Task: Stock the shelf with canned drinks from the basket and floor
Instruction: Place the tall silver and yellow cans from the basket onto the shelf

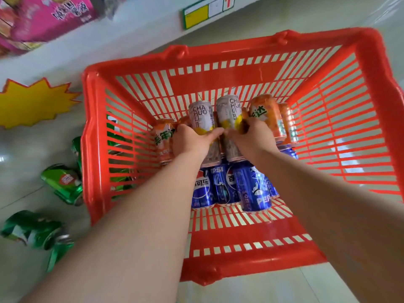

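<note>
Two bare forearms point(153, 215) reach down into the basket, and each grip is closed round one can. The left hand point(192, 138) wraps the left white can point(200, 115) and the right hand point(251, 136) wraps the right white can point(228, 110), with the thumbs almost meeting between them. Both white cans tilt with their tops toward the basket's far wall. Whether they have lifted free of the cans beneath, I cannot tell.

Orange cans point(164, 138) flank the hands, one just left of the left hand and at least two just right of the right hand. Blue cans point(225, 184) lie side by side on the basket's bottom toward its near wall, under the wrists.

The red slatted basket point(91, 149) sits on the floor point(26, 149), its far-left corner near the shelf point(131, 36). Green cans point(63, 182) lie on their sides on the floor just beside the basket's left wall, a few of them visible through the slats.

On the visible stretch of shelf there are only pink boxes point(43, 16) at the far left and a price tag point(205, 12) on its edge. A yellow starburst sign point(32, 103) sits lower down. No drink can shows on the shelf, so the stocking looks barely begun. The white pair is in hand, while the orange, blue and green cans all remain to be shelved.
</note>
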A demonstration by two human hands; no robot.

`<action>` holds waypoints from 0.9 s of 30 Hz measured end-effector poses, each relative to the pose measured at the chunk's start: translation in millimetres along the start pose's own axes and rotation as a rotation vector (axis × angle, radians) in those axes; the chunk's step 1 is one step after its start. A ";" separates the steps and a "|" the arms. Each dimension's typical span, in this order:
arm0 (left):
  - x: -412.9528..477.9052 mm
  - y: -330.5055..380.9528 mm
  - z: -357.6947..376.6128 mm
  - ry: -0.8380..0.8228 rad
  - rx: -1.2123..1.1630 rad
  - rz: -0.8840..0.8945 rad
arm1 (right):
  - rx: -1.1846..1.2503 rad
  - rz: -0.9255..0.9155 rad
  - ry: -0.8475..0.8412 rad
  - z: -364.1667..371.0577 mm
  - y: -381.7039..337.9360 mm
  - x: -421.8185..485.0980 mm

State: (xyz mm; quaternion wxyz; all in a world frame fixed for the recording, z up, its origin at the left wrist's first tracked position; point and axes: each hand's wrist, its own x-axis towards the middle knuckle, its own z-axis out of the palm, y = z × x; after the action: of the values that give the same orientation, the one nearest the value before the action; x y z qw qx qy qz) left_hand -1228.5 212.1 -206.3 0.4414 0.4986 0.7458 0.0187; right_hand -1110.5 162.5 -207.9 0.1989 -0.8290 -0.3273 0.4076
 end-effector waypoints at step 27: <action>-270.3 154.7 -366.2 -0.240 -0.549 0.286 | 0.501 -0.113 -0.465 -245.5 -305.6 -240.9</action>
State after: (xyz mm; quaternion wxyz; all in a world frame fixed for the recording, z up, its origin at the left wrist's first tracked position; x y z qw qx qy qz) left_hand -1333.4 235.3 262.2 0.6370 0.4595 0.5778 0.2219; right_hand -1138.3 193.2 250.4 0.3386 -0.6199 -0.2988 0.6417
